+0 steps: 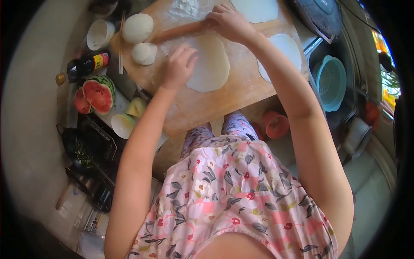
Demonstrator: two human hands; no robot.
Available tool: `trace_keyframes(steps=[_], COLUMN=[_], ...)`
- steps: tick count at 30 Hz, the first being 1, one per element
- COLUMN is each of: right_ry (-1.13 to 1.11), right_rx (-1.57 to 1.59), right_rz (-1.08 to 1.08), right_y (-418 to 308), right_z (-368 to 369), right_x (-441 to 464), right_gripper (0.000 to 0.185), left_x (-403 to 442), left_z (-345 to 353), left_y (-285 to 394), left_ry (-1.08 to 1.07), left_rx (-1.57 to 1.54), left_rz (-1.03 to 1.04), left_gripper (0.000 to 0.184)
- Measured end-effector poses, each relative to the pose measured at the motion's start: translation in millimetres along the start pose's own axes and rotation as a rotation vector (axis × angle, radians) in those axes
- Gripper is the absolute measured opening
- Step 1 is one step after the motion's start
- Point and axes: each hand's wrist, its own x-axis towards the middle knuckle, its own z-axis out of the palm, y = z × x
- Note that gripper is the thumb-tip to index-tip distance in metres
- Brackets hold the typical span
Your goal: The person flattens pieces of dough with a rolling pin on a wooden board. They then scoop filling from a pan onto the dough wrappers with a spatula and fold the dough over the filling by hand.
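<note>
Right hand (228, 20) on the pin (181, 32), left hand (179, 67) by the dough (209, 67)

Both arms reached forward. The right hand was closed over the pin's right end; the left hand was loosely bent, fingers half open, gripping nothing. Whether it touched the dough, I could not tell.

The wooden board (241, 82) was dusted with flour (183, 7) and bore two balls (138, 28) and more sheets (282, 56). Melon (98, 96) and a bottle (88, 64) stood to the left, a teal basin (331, 82) to the right.

The dough lay flat on the pin's near side, its left edge beside the left hand, the right hand beyond its far edge.
</note>
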Motion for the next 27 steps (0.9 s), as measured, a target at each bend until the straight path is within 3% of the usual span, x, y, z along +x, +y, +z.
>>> trace_keyframes(steps=[2, 3, 5, 6, 8, 11, 14, 17, 19, 22, 25, 27], right_ry=[0.11, 0.164, 0.068, 0.021, 0.252, 0.274, 0.207, 0.212, 0.186, 0.151, 0.099, -0.086], right_rx=[0.007, 0.008, 0.084, 0.123, 0.468, 0.736, 0.713, 0.653, 0.575, 0.393, 0.198, 0.135], right_rz=[-0.019, -0.026, 0.277, 0.427, 0.478, 0.658, 0.692, 0.57, 0.395, 0.141, -0.031, -0.03], right_y=[-4, -7, -26, -36, -45, -60, -74, -81, -84, -83, -88, -90], right_z=[5, 3, -17, -27, -26, -19, -16, -9, -16, -13, -9, -4], right_x=[-6, -10, -38, -56, -94, -132, -152, -155, -148, -133, -117, -117], right_gripper=[0.031, 0.029, 0.03, 0.031, 0.028, 0.032, 0.034, 0.031, 0.029, 0.031, 0.033, 0.034], left_x=[9, 16, 32, 33, 31, 24, -12, -40, -70, -89, -112, -104], left_z=[9, 9, 3, 1, -5, -16, -11, -14, -13, -28, -23, -21], left_y=[2, 1, 6, 6, 1, -2, -51, -16, 1, 37, 49, 60], left_ry=[0.209, 0.07, -0.202, -0.248, -0.336, -0.3, -0.037, 0.188, -0.003, 0.042, 0.357, 0.214], left_rx=[0.117, 0.109, 0.089, 0.101, 0.131, -0.071, -0.133, -0.886, -1.015, -0.911, -0.192, 0.075], left_rz=[-0.038, -0.232, -0.616, -0.478, -0.205, -0.624, -0.826, -1.165, -1.335, -1.327, -0.985, -0.658], left_gripper=[0.022, 0.022, 0.021, 0.023, 0.027, 0.03, 0.029, 0.032, 0.036, 0.039, 0.049, 0.057])
